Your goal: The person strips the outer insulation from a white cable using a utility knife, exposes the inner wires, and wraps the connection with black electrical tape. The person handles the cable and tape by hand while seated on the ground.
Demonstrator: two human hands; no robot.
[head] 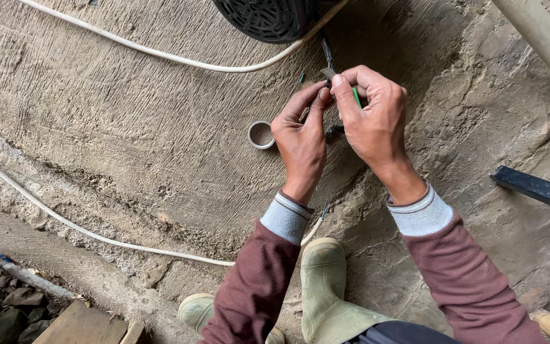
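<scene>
**Over rough concrete, two hands pinch a small wire end**

Across the concrete floor a white cable loops past a black ribbed drum at the top edge. Below the drum, both hands meet. The left hand is pinched narrow on a thin dark wire, steadying it; the right hand closes around a green-handled tool at the wire's tip. Left of the hands lies a tape roll, within easy reach.

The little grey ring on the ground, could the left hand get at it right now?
Probably yes. The ring lies in the open just beside the left hand with nothing between them, though its fingers are busy pinching a small piece together with the right hand.
</scene>
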